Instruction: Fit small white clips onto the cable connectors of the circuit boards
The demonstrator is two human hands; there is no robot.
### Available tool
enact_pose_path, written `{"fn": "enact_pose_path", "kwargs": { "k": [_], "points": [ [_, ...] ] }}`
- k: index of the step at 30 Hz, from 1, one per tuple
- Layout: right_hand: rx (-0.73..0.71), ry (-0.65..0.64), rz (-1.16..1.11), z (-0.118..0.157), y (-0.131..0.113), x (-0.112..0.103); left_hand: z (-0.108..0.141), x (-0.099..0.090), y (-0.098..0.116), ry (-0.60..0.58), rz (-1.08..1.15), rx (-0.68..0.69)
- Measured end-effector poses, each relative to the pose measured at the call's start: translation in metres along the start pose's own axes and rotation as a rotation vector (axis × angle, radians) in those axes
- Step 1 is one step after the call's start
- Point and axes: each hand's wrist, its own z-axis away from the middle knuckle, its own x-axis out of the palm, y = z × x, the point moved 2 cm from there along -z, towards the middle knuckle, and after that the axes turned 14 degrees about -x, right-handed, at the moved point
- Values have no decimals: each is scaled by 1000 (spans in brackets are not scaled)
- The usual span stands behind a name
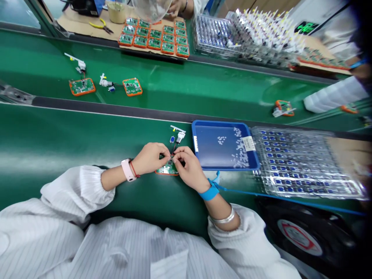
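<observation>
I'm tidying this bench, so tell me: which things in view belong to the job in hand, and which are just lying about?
Likely the job's:
orange-edged circuit board, under left hand and right hand
white wired assembly
small blue part
perhaps blue tray of small white pieces

Seemingly just lying about:
yellow-handled pliers
beige tub
black round object with red-and-white label

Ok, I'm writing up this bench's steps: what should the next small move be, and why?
Probably a gentle adjustment on the circuit board, near its far edge: the left hand and right hand meet there, beside wires leading to the white part, and hide whether anything is seated.
</observation>
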Motion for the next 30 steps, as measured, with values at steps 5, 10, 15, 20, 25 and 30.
{"fn": "enact_pose_path", "kwargs": {
  "k": [5,10,15,20,25,30],
  "points": [
    [-1,-8,33,-2,-8,-1,1,-7,1,-40,-127,-39],
    [-89,175,175,-4,0,-44,27,-2,-11,-6,-392,264],
    [144,385,532,15,75,-112,18,-8,-7,18,-442,255],
    [202,328,625,26,116,-126,-57,-49,20,221,47,99],
    [125,271,627,29,119,-125,-141,-72,21,626,-39,114],
    [35,217,631,34,134,-132,-170,-87,-22,600,-354,-78]
  ]
}}
